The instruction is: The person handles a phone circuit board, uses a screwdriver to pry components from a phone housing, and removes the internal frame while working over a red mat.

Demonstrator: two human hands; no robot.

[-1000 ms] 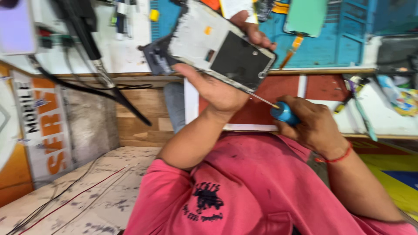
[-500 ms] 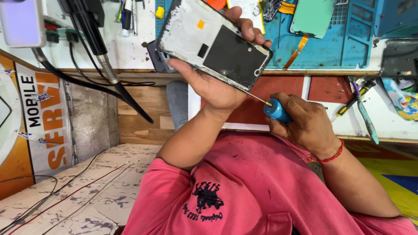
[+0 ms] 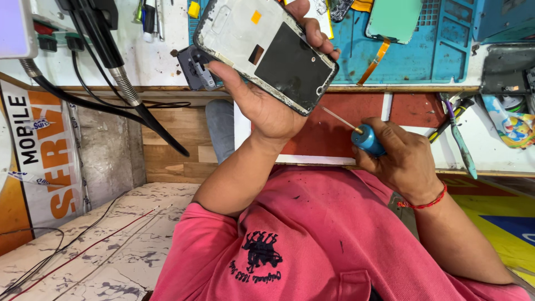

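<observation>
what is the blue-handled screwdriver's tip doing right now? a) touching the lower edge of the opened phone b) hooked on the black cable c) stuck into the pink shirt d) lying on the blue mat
a: the right hand holds the screwdriver with its thin shaft reaching up to the lower edge of the opened phone, which the left hand grips above the bench.

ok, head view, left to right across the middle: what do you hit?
Orange-and-white sign → black cable → left hand holding the opened phone → blue-handled screwdriver → right hand → tweezers → colourful wrapper.
</observation>
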